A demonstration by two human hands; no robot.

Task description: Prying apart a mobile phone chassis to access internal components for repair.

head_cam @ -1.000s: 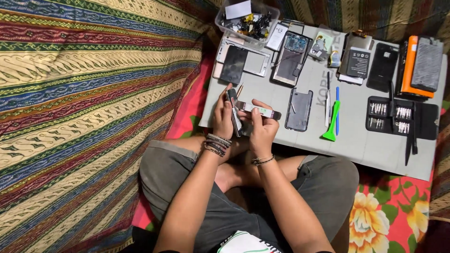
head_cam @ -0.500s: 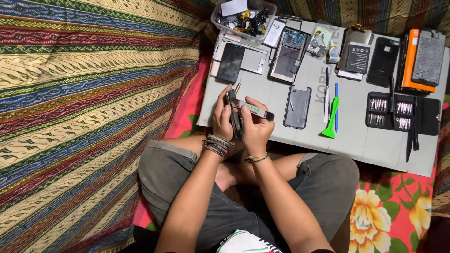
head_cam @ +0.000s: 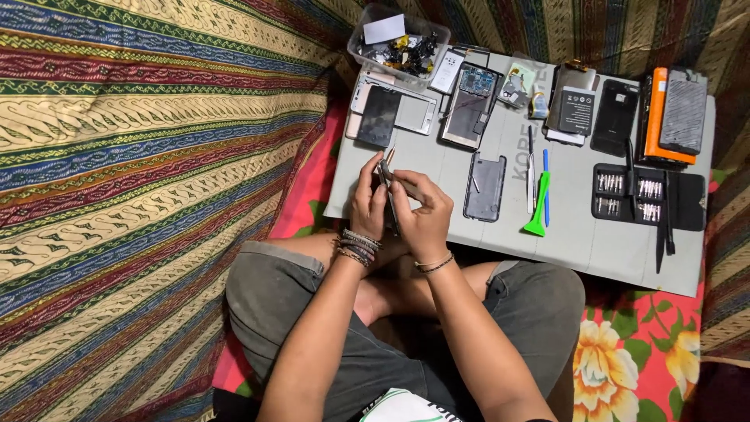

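Both my hands meet over the near left edge of a grey work mat (head_cam: 578, 242). My left hand (head_cam: 367, 205) and my right hand (head_cam: 423, 215) grip a thin dark phone part (head_cam: 386, 181) held on edge between them. A thin metal tool tip pokes up from between my fingers beside the part; which hand holds it I cannot tell. A dark phone back cover (head_cam: 485, 187) lies flat on the mat just right of my right hand. My wrists wear bracelets and rest over my crossed legs.
On the mat lie opened phones (head_cam: 469, 105), a battery (head_cam: 576, 111), a black phone (head_cam: 614, 117), an orange-cased phone (head_cam: 670, 117), a green pry tool (head_cam: 538, 207), a blue pen, tweezers, a black bit set (head_cam: 637, 195). A clear parts tub (head_cam: 398, 43) stands at the back. Striped cloth lies left.
The part between my hands has turned from lying across to standing on edge, and my hands have closed tighter together. The view has shifted slightly.
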